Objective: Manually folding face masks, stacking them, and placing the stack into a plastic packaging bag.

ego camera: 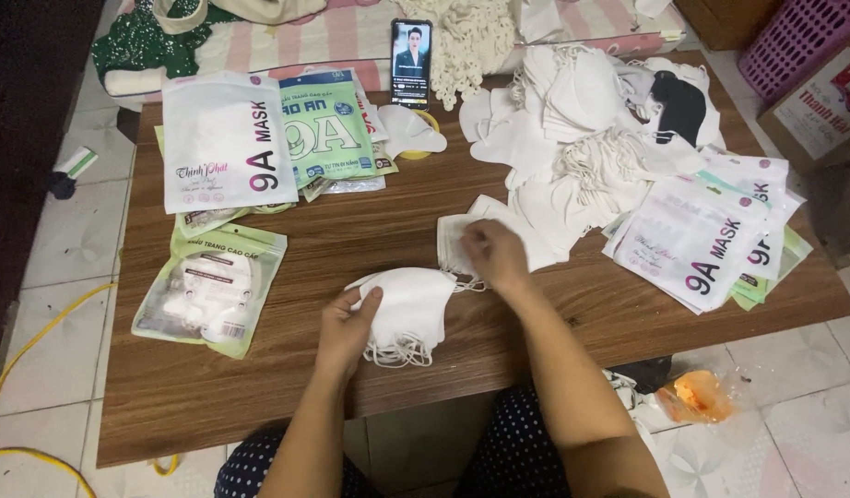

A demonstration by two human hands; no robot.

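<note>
Low wooden table point(370, 240) on a pale tiled floor point(65, 231), bedding with pink stripes point(342, 32) along the far edge at 12 o'clock. That is what I have on my feed, looking straight down.

Left hand point(347, 325) sits near the front edge at about 6 o'clock, thumb on top and fingers under a small stack of white masks point(408, 312). I read it as a pinching grasp on the stack's left side, keeping the pieces squared together, ear loops dangling off the near edge. Wrist is straight, forearm running back towards me.

Right hand point(495, 255) is further out, at about 2 o'clock from the stack, palm down, fingers curled onto a flat white mask point(457, 242) lying at the foot of the loose heap. It looks closed on that 1 piece, though the fingertips are hidden under the knuckles. Forearm angles in from 5 o'clock, elbow bent.

The big pile of loose masks point(582, 129) is heaped at 1 o'clock, within that hand's reach, which I judge is why it lies there. Empty printed pouches point(697, 242) are fanned at 3 o'clock, just beside the pile. More pouches, white point(224, 138) and green point(328, 124), lie flat at 10 and 11 o'clock, and 1 filled green pouch point(211, 286) rests at 9 o'clock, apart from the rest. A phone point(411, 63) stands propped upright at 12 o'clock, screen facing me.
</note>
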